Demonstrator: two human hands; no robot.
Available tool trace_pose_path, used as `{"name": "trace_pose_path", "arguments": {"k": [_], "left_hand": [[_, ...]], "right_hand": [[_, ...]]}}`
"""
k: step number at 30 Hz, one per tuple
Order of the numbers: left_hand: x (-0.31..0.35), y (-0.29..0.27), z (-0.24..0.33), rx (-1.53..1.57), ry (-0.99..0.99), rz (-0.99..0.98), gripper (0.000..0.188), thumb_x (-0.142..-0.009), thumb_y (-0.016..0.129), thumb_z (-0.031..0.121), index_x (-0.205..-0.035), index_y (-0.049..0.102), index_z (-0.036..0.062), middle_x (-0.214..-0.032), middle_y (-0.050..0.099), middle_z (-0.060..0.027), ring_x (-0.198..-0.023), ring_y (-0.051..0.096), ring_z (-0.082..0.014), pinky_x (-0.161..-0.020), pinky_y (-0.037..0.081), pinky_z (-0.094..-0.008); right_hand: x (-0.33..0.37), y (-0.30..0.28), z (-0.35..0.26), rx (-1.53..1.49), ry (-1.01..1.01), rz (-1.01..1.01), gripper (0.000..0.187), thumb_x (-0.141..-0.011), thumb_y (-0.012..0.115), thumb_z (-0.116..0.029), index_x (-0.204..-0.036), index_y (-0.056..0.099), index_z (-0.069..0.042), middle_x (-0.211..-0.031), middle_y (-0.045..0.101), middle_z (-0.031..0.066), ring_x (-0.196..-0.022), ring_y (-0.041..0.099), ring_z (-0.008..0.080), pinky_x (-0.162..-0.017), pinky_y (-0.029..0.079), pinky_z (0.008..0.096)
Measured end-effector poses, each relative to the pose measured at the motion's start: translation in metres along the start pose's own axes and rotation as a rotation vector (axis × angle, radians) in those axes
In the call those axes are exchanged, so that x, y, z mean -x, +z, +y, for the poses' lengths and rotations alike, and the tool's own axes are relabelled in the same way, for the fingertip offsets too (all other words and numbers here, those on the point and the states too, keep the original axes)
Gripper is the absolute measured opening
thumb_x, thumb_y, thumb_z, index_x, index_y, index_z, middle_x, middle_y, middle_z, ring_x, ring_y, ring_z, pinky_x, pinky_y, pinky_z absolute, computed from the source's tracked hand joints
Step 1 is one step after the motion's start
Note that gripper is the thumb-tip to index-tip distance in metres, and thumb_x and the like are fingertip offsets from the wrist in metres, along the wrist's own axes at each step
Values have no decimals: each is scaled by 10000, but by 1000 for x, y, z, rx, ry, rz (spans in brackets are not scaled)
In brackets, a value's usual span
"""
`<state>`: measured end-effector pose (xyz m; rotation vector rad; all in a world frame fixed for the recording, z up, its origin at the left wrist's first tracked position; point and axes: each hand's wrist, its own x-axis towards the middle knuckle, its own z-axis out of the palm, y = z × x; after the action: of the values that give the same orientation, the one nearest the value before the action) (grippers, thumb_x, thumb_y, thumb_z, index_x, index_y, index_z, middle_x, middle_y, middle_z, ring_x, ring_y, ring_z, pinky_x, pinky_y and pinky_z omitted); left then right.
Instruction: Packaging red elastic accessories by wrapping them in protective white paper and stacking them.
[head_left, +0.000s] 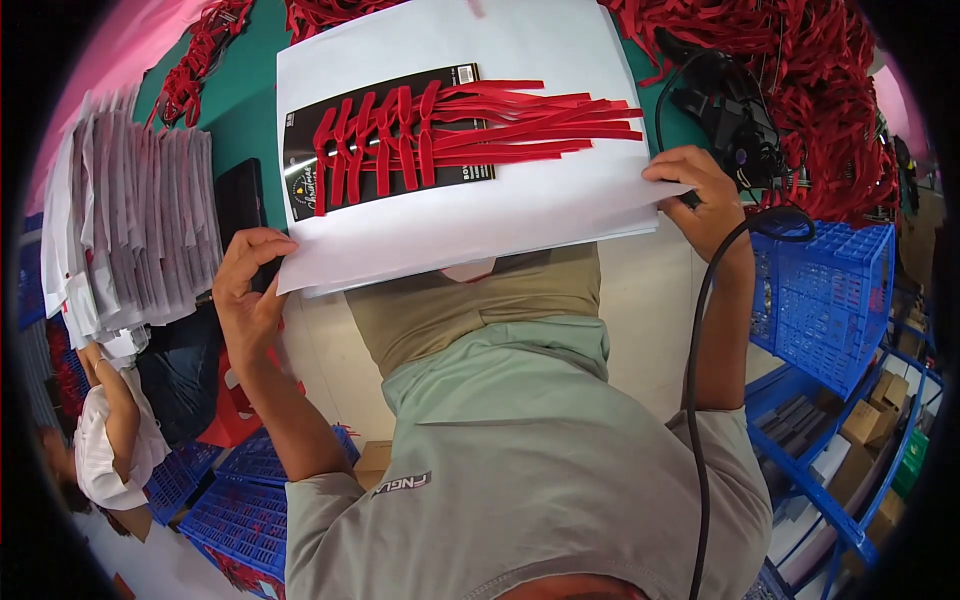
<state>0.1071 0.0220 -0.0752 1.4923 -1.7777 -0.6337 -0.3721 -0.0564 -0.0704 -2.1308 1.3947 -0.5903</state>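
A stack of large white paper sheets (pixel 400 40) lies on the green table, reaching over its near edge. My left hand (pixel 247 280) pinches the near left corner of the top sheet (pixel 480 222) between thumb and fingers. At the near right corner, my right hand (pixel 705 195) grips the same sheet, whose near edge is lifted and curls up slightly. On the paper rests a black printed card (pixel 300 170) carrying a row of red velvet bows (pixel 383 140). Their long red ribbon tails (pixel 560 125) spread to the right across the white paper.
Heaps of red ribbon bows (pixel 800 90) cover the right side. A black device with a cable (pixel 735 120) sits by the paper. At left stand a tall row of wrapped white packets (pixel 140 200) and a black phone-like object (pixel 240 195). Blue crates (pixel 830 300) flank me; another person (pixel 120 430) works at left.
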Motion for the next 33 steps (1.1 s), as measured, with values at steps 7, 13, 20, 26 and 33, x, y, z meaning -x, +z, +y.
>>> {"name": "trace_pose_path", "arguments": {"k": [7,13,20,26,33], "left_hand": [[2,3,-2,34,-26,4,296,-639,660,-135,-899,721,-6,-939,639,-82,-895,619,-194,-839,465,-279],[-1,1,-2,-17,22,-44,296,-644,653,-142,-897,719,-4,-927,646,-82,-898,623,-207,-836,472,-296],[4,-4,3,-60,10,-49,284,-659,658,-120,-910,715,-2,-920,651,-90,-893,632,-223,-822,484,-308],[-7,4,-1,31,-19,1,219,-709,690,-63,-919,712,-7,-905,658,-99,-869,635,-220,-774,492,-300],[-13,3,3,109,-77,101,114,-811,730,16,-918,706,-15,-875,659,-77,-824,620,-160,-725,482,-270]], "right_hand": [[1,4,12,78,-97,54,326,-690,712,106,-966,727,-66,-975,667,70,-951,630,239,-846,505,320],[2,5,11,134,-97,102,317,-678,714,112,-928,737,-82,-954,675,67,-940,632,244,-823,513,325],[-5,4,14,156,-199,69,213,-738,691,61,-921,711,-46,-950,675,96,-925,636,275,-825,511,348],[0,0,5,141,-204,113,103,-796,673,-3,-899,680,-9,-917,655,132,-894,638,285,-808,496,349],[-7,1,11,42,-18,70,195,-948,638,-174,-967,667,18,-985,654,149,-934,641,261,-856,479,332]]}}
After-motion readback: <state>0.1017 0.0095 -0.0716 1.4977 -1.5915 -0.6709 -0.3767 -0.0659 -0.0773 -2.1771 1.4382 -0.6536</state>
